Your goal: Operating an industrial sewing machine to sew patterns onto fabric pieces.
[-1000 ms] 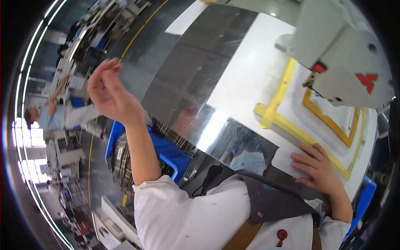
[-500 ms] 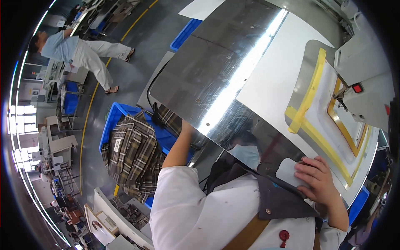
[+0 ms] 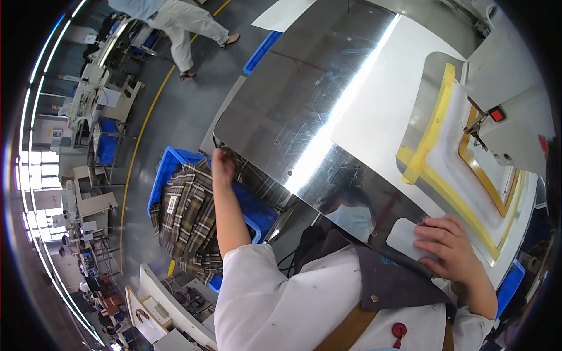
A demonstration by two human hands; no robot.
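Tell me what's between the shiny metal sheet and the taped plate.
In the head view, a stretch of white work surface separates the shiny metal sheet from the taped plate.

Before you, the white flat-topped desk [image 3: 377, 82] carries a shiny grey metal sheet [image 3: 275, 96] across its left and near parts. Right of the sheet lies a yellow-taped translucent template [image 3: 438, 111], with a gold angular frame [image 3: 477, 178] inside its border, below the white sewing-machine head [image 3: 518, 111]. At the near edge your right hand [image 3: 445, 245] rests on a pale rounded plate [image 3: 403, 236]. On your left, lower than the desk, a blue plastic bin [image 3: 165, 164] holds brown checked fabric [image 3: 190, 202]; your left hand [image 3: 223, 168] is above it, near the desk's left corner. Farther left, a yellow painted line [image 3: 146, 123] crosses the floor
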